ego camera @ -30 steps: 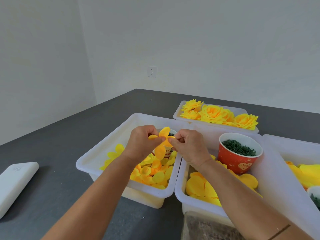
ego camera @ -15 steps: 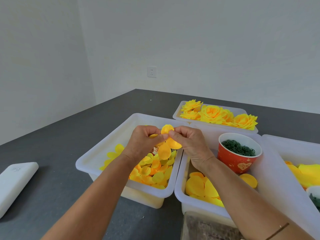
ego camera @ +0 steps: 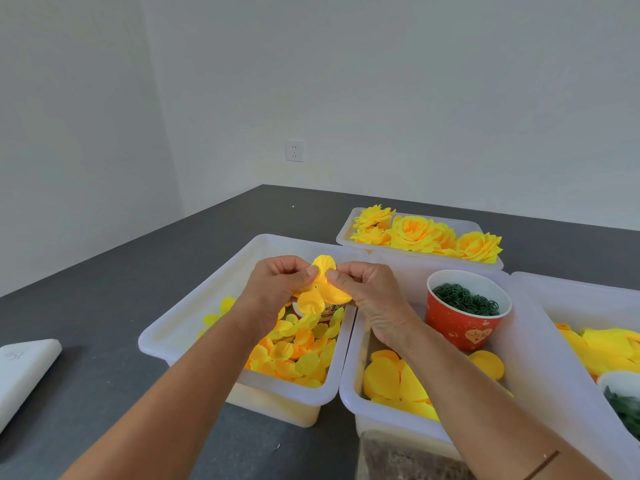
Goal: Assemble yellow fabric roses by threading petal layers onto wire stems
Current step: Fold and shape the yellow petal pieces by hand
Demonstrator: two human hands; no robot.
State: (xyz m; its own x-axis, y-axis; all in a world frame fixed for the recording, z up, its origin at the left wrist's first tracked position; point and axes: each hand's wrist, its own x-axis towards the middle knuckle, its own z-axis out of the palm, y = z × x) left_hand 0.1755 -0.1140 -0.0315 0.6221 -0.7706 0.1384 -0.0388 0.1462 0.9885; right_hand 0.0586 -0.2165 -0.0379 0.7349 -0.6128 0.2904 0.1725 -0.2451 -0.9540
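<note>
Both hands meet above the far end of the left bin (ego camera: 194,327), holding one yellow petal layer (ego camera: 320,289) between them. The left hand (ego camera: 277,285) pinches the layer's left side with thumb and curled fingers; the right hand (ego camera: 367,292) pinches its right side the same way. The layer faces the camera almost flat, one lobe pointing up and far, another hanging down and near, and a third spreading to the right under the right thumb. A small dark hole shows near its middle. No clear long axis can be made out, and the hands hide its left lobes.

Loose small petals (ego camera: 294,355) fill the near end of the left bin, and a cup behind the layer is mostly hidden. The middle bin (ego camera: 349,393) holds larger petals (ego camera: 391,382) and a red cup (ego camera: 464,320) of dark green rings. Finished roses (ego camera: 422,233) lie in the far tray (ego camera: 346,230). The right bin (ego camera: 540,299) is cut off by the frame edge on the dark worktop (ego camera: 104,271).
</note>
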